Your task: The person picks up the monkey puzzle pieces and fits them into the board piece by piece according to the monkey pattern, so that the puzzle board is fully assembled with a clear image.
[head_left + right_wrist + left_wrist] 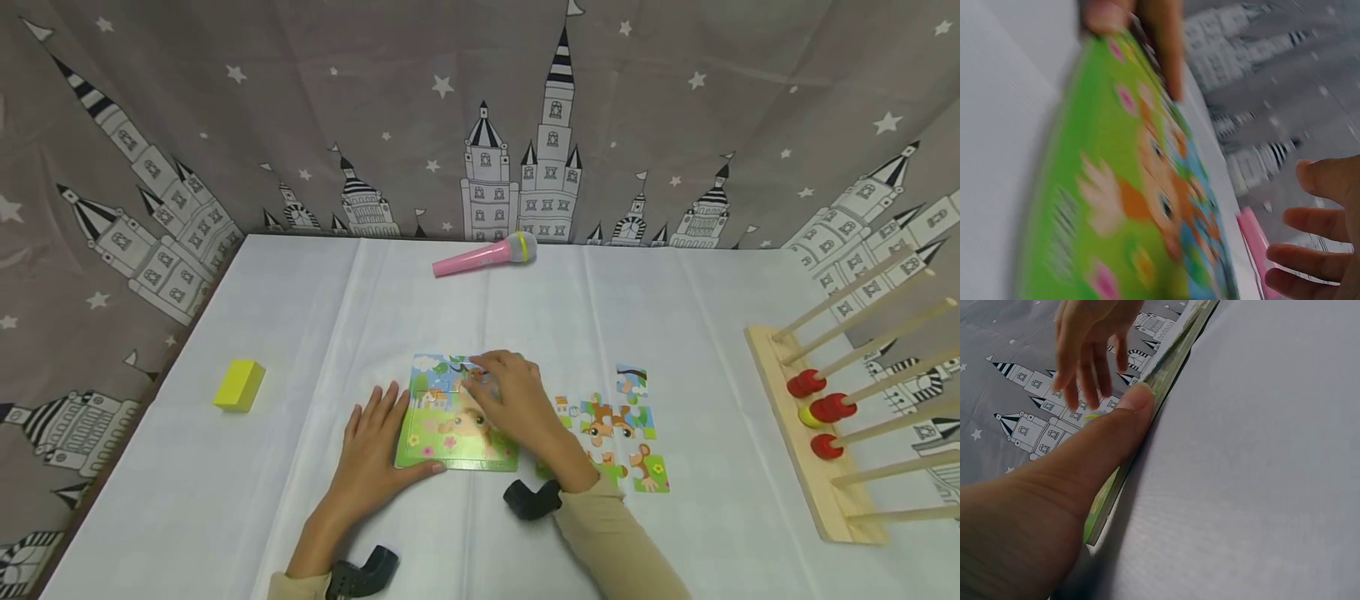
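Note:
A puzzle board with a bright animal picture lies on the white-covered table. My left hand rests along its left side, fingers straight and spread. The left thumb lies on the board's near edge in the left wrist view. Above the board's upper right part is my right hand, its fingers loosely bent; the right wrist view shows these fingers apart with nothing between them. Jigsaw pieces lie to the right of the board, partly hidden by the right forearm. Piece outlines show in the board's upper left.
A pink toy microphone lies at the table's back edge. A yellow block sits to the left. At the right stands a wooden rack with long pegs and several red and yellow beads. A castle-print curtain hangs behind.

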A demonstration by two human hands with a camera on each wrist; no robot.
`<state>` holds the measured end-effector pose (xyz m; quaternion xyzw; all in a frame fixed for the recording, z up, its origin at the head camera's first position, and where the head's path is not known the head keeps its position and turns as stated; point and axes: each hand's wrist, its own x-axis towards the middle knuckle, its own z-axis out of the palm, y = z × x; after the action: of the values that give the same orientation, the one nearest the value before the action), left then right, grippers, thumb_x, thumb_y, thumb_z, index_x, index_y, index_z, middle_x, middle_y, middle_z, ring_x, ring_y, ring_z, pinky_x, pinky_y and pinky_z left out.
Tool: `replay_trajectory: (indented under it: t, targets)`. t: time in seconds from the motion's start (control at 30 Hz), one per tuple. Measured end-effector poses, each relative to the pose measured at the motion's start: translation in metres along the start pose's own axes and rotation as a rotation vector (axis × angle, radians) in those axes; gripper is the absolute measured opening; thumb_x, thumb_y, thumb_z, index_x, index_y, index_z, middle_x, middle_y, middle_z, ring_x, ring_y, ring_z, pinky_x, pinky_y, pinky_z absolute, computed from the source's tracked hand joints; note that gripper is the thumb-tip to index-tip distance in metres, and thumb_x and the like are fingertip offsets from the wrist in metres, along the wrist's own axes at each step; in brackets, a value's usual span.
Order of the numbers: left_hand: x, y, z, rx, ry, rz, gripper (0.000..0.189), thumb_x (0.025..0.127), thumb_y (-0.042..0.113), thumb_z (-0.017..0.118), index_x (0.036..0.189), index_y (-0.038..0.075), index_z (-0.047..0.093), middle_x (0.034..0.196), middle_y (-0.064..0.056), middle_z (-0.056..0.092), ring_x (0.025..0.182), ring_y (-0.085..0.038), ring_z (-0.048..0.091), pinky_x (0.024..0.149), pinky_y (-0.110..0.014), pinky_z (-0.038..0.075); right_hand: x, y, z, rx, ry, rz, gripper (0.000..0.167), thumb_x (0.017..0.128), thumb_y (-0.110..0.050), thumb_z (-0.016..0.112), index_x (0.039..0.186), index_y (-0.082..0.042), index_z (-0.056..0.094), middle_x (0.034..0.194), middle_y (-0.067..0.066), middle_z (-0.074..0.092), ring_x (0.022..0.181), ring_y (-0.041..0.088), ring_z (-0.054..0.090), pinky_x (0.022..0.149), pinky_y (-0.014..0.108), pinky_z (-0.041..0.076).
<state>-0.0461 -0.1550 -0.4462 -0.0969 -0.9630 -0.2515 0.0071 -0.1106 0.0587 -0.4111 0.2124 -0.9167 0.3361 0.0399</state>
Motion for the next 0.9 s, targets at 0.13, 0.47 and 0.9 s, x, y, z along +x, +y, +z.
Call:
replay_trajectory:
  t: [0.13,0.47,0.9]
  targets:
    - [0.000,0.000,0.001,-0.004,-0.003,-0.004,0.104,0.063,0.059,0.070,0.141,0.005,0.029,0.151,-0.014,0.021,0.140,-0.033,0.011,0.111,-0.053,0.007,0.000,0.026,-0.024,0.093,0.057,0.165,0.037,0.090,-0.031,0.054,0.117,-0.006,0.060,0.119,0.012,0.060,0.113,0.030,0.053,0.099,0.049,0.039]
    - [0.000,0.000,0.001,-0.004,-0.002,-0.009,0.104,0.063,0.059,0.071,0.141,0.005,0.030,0.151,-0.014,0.021,0.140,-0.033,0.011,0.111,-0.053,0.006,-0.024,0.097,-0.084,0.062,0.206,0.459,0.038,0.093,-0.033,0.049,0.110,-0.001,0.061,0.106,0.019,0.060,0.097,0.030,0.055,0.082,0.043,0.045]
    - [-0.001,0.000,0.000,-0.008,-0.011,-0.017,0.104,0.063,0.060,0.070,0.142,0.006,0.028,0.151,-0.014,0.020,0.141,-0.033,0.010,0.111,-0.053,0.006,-0.050,0.140,-0.113,0.032,0.145,0.726,0.053,0.093,-0.044,0.041,0.116,0.001,0.057,0.112,0.021,0.055,0.101,0.033,0.050,0.083,0.045,0.042]
